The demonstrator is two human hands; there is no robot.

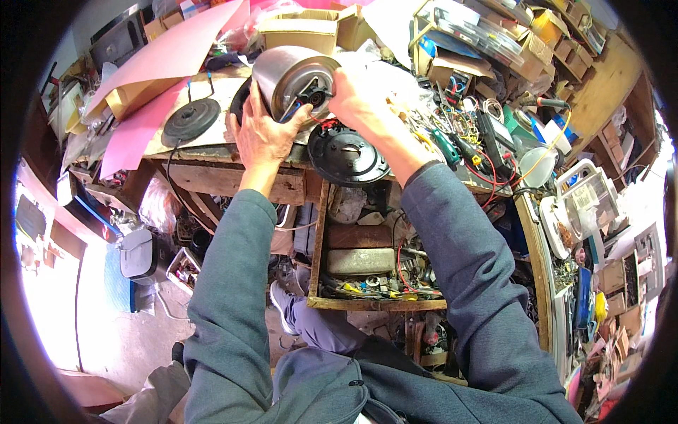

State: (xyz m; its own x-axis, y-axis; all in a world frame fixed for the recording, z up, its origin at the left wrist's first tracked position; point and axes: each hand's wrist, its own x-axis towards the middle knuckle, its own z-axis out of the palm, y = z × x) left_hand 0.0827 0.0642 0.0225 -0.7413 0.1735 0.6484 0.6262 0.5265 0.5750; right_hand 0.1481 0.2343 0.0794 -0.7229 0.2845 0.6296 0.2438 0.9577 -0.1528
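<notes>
A round silver metal pot-like housing (279,71) lies on its side on the workbench, its open underside with a black part and wires facing me. My left hand (263,131) cups its lower left rim. At the housing's right edge, my right hand (355,88) has its fingers at the black part in the middle. A black round base plate (346,154) lies just below the hands at the bench edge. Another black disc (191,120) with a cord sits to the left.
An open wooden drawer (318,233) full of metal parts and wires juts out under the bench. Screwdrivers, wires and tools (459,134) crowd the bench on the right. Cardboard boxes (300,28) and pink sheets (162,56) lie behind. A white appliance (579,205) stands at right.
</notes>
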